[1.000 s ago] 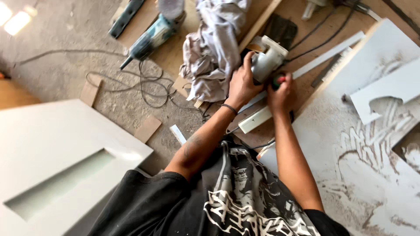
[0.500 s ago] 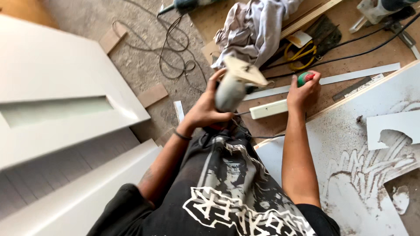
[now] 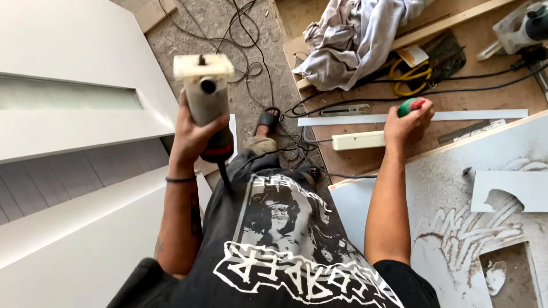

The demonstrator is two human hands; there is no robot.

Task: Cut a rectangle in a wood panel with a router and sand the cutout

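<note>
My left hand [image 3: 194,134] grips a dusty hand-held trimmer router [image 3: 206,97] by its body, base plate pointing up and away, held over the floor in front of my chest. Its black cord hangs down by my shirt. My right hand [image 3: 406,122] is closed around a small green and red round object [image 3: 412,106] over the brown workbench [image 3: 502,94]. Just left of that hand lies a white power strip [image 3: 358,140]. A long white strip [image 3: 474,115] lies across the bench behind the hand.
White door panels [image 3: 74,108] lean at the left. A dusty white board with cut-outs [image 3: 456,217] lies at the right. A crumpled grey cloth [image 3: 357,37], yellow-handled tool and another power tool [image 3: 522,25] sit on the bench. Cables trail over the concrete floor [image 3: 240,34].
My left hand has swung the router leftward off the bench and tipped its base upward. My right hand stays on the green and red object. My view has shifted left and down.
</note>
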